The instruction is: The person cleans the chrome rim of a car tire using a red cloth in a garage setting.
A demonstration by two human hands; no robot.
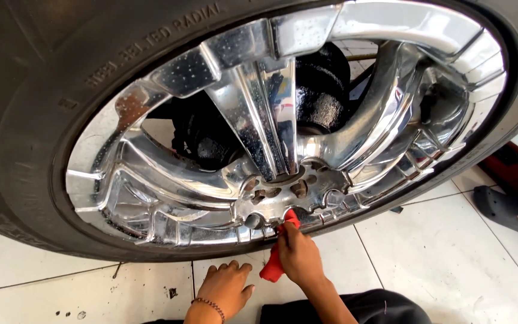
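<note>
At lower centre, the right hand (298,257) is clamping a red rag (276,258) against the chrome wheel (259,138) hub, likely mid-polish, while the left hand (226,289) is resting open-fingered on the tiled floor (451,252).

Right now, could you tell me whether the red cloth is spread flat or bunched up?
Bunched up: the right hand grips the red cloth in a wad, its tip pressed against the chrome wheel hub.

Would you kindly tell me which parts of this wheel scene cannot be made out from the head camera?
- Working tip of the red-handled tool: hidden by the right hand and the chrome wheel hub.
- Tyre: cut off by the top and left edges.
- Left hand fingers: partly tucked under the tyre's shadow; contact unclear.
- Dark brake parts: hidden behind spokes.
</note>
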